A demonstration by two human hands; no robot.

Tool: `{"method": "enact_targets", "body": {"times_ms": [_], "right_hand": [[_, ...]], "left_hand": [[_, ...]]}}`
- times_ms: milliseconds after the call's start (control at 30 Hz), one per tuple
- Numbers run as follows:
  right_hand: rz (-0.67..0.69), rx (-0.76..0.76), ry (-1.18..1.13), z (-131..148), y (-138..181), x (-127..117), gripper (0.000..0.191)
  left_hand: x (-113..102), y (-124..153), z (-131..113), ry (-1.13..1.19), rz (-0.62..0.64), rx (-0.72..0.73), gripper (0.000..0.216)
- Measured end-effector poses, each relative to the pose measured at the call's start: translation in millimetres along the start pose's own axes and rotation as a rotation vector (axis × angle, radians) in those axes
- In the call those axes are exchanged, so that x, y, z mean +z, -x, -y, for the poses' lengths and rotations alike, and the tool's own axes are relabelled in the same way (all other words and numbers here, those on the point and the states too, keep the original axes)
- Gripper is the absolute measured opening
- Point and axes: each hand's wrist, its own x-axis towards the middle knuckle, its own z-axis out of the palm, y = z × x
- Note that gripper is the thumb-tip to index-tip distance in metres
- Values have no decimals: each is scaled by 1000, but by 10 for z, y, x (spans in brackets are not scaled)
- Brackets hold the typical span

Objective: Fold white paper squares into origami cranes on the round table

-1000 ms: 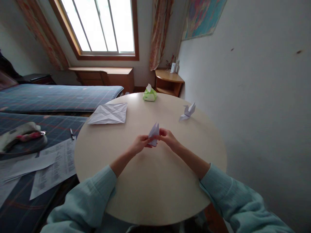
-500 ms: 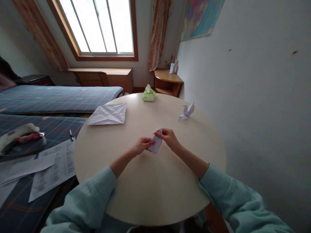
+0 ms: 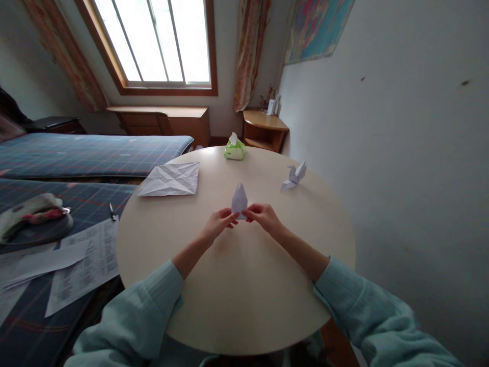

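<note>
Between my two hands is a small piece of folded white paper point(image 3: 239, 199), its narrow pointed end facing away from me. My left hand point(image 3: 220, 223) pinches its lower left corner. On the other side, my right hand point(image 3: 264, 216) grips the lower right corner between thumb and fingers. The fingertips cover part of the paper's bottom edge. Farther right on the table stands a folded white paper crane point(image 3: 295, 176). A creased white sheet of paper point(image 3: 170, 180) lies flat toward the left rim.
The round cream table point(image 3: 244, 295) carries a green tissue pack point(image 3: 234, 150) at its far edge. On the left, a plaid bed point(image 3: 23, 204) holds printed sheets point(image 3: 86, 265), a pen point(image 3: 112, 212) and a pale bag-like item point(image 3: 34, 216). A white wall point(image 3: 412, 178) runs along the right.
The folded paper has turned from a slant to upright, its point now straight away from me. My right hand has shifted from its top to its lower right corner.
</note>
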Motion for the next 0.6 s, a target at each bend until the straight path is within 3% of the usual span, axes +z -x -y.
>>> {"method": "enact_targets", "body": {"times_ms": [133,333,600], "right_hand": [[-34,-6,-38,7,-8,8,36],[85,26,-88,20,4,12,35],[42,-28,-87,51,24,4,34]], "left_hand": [[-3,31,-33,8,-1,-45,39],[-5,20,-34,71,-66,-14,45],[-23,27,-58,0,27,-12,43]]}}
